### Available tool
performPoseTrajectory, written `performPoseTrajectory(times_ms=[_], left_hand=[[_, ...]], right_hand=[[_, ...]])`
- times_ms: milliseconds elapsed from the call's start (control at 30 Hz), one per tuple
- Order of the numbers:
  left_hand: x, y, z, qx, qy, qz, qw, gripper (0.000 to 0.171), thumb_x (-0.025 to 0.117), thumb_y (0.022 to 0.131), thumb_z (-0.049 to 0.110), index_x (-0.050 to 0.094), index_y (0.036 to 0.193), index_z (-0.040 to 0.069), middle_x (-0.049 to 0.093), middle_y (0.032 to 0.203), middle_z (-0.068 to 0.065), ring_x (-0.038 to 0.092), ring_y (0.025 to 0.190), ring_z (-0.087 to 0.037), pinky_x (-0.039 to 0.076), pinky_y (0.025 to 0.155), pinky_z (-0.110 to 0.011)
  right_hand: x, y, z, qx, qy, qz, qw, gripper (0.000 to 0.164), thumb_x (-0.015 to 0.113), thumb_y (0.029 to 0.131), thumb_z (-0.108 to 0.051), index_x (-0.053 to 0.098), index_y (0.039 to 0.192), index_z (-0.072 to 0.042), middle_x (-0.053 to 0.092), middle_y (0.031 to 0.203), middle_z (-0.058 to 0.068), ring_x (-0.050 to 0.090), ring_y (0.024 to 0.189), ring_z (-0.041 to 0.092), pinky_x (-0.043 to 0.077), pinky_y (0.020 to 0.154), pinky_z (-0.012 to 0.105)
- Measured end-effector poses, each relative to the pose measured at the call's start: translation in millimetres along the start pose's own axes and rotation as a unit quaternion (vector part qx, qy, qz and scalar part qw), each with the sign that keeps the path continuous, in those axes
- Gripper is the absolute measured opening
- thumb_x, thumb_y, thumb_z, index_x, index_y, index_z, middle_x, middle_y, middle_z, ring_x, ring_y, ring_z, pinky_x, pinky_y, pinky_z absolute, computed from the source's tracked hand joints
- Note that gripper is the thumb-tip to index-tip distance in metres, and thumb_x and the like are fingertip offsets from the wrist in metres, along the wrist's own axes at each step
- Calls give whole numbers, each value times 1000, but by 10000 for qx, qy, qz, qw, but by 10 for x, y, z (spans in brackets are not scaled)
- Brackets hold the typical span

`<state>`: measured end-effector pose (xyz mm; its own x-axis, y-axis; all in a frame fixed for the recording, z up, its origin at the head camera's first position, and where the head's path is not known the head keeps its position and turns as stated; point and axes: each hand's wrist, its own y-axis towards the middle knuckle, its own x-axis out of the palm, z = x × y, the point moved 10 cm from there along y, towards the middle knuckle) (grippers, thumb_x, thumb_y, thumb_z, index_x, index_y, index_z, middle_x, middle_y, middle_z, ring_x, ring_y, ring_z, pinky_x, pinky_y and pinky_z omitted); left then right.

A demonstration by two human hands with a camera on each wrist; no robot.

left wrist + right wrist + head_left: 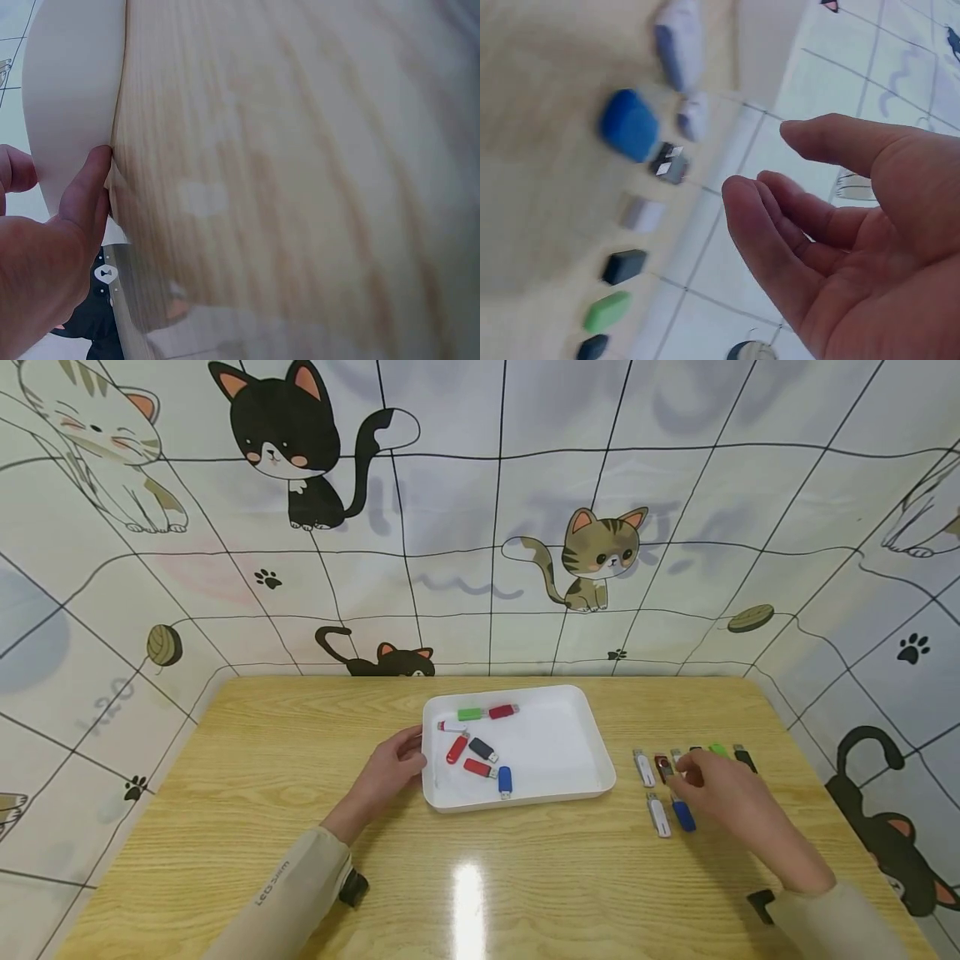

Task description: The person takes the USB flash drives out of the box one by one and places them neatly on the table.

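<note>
A white tray [555, 743] lies on the table, several USB sticks inside it: among them a green one [470, 714], a dark blue-grey one [482, 748] and a blue one [505, 780]. My left hand [390, 772] holds the tray's left edge, fingertips against its wall [75, 90]. Over the USB sticks on the right, my right hand [723, 789] hovers with thumb and fingers apart and nothing between them. Beneath and beside it lie a blue stick [683, 814], two white ones [643, 768], a dark red one [661, 766], a green one [607, 311] and a black one [744, 757].
The wooden table [315, 718] meets a cloth backdrop [465, 585] printed with cats and grid lines. Black straps or mounts [354, 888] show at both wrists. A bright reflection shines on the table's front half.
</note>
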<state>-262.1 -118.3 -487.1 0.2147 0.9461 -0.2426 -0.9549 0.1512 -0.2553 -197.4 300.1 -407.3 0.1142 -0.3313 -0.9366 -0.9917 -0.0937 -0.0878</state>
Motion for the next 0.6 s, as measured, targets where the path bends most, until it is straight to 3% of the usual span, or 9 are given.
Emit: performPoseTrajectory(times_ms=[267, 600], left_hand=[[-4, 5, -14, -21, 57, 19, 10000, 61, 53, 90, 7, 38, 149, 8, 47, 144, -10, 47, 128, -23, 47, 95, -38], [-14, 11, -15, 21, 69, 35, 10000, 61, 53, 90, 7, 38, 148, 8, 48, 143, -10, 48, 127, -23, 47, 95, -37]], right_hand=[[-167, 132, -411, -398, -2, 362, 9986, 20, 65, 89, -23, 68, 97, -5, 63, 83, 1, 56, 72, 15, 49, 61, 35], [-137, 337, -886, -866, 125, 204, 9960, 20, 63, 91, -23, 68, 99, -6, 64, 84, -1, 57, 74, 14, 50, 65, 34]])
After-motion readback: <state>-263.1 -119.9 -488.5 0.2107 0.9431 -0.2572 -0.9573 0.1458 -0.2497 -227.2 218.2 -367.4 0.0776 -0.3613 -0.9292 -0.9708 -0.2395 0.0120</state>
